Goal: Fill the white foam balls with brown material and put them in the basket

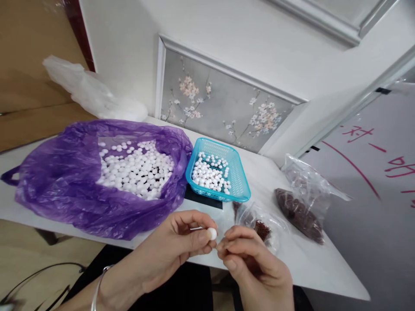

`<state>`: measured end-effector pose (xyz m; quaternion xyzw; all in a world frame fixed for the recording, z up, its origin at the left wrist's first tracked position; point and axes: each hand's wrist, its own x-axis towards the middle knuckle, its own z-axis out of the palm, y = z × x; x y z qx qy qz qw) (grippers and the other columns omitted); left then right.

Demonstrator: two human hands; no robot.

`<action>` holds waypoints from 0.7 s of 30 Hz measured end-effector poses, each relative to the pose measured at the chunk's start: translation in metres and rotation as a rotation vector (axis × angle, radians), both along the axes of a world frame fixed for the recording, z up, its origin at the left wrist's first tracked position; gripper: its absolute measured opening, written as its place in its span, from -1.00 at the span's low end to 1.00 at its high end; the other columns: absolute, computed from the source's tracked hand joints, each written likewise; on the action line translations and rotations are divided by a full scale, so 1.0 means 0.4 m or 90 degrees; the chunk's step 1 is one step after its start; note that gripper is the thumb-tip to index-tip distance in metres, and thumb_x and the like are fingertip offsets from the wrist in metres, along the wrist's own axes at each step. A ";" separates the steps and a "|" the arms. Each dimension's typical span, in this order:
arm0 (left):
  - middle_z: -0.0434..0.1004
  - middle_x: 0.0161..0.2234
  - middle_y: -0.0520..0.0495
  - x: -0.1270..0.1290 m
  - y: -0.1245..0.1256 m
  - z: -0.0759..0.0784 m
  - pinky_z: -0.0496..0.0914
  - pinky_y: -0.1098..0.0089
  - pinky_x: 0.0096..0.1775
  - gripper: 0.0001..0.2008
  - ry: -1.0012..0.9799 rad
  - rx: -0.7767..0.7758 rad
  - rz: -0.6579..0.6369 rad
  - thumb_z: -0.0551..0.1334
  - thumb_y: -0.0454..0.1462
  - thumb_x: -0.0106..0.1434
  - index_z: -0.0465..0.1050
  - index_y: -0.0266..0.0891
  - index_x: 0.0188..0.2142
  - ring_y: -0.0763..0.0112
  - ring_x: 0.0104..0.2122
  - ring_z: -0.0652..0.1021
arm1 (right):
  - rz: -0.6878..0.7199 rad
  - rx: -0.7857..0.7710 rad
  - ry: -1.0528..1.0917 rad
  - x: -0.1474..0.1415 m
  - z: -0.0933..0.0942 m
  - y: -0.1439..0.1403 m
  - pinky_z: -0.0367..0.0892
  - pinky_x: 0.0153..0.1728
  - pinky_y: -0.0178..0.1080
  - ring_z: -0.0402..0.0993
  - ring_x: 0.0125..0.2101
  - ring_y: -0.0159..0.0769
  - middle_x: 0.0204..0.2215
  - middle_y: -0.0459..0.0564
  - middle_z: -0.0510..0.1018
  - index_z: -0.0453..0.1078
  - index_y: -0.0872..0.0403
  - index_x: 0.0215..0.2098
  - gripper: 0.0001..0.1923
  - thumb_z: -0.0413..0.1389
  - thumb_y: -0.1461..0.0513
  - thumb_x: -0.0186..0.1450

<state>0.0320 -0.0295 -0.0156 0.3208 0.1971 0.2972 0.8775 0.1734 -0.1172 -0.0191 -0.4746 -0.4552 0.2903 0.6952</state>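
Glossy plastic bag (65,181), matt bead (212,233)

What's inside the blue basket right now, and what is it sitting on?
The blue basket holds small white balls that cover part of its mesh floor. It rests on a flat black object, mostly hidden beneath it.

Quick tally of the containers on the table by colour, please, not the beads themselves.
Purple bag of white beads: 1
Blue basket of white beads: 1
Clear bags of dark red bits, one large, one small: 2
White bag at the back: 1
Total: 5
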 end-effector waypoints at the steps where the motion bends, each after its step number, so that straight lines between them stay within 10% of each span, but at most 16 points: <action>1: 0.60 -0.45 0.03 -0.001 0.001 -0.001 0.44 0.56 -0.25 -0.89 0.003 0.000 0.003 0.46 -0.33 0.09 0.63 -0.24 -0.35 0.55 -0.40 0.58 | 0.002 -0.006 0.012 -0.002 0.000 -0.001 0.51 -0.40 -0.29 0.53 -0.45 -0.35 -0.30 -0.02 0.54 0.62 -0.03 -0.36 -0.95 0.34 0.19 0.18; 21: 0.60 -0.46 0.03 0.000 -0.001 -0.005 0.42 0.49 -0.24 -0.91 -0.035 0.038 0.013 0.46 -0.32 0.08 0.64 -0.22 -0.37 0.51 -0.40 0.56 | -0.062 0.040 -0.074 -0.046 -0.007 0.019 0.45 -0.40 -0.36 0.49 -0.38 -0.33 -0.44 -0.08 0.52 0.59 -0.07 -0.32 -0.85 0.21 0.32 0.28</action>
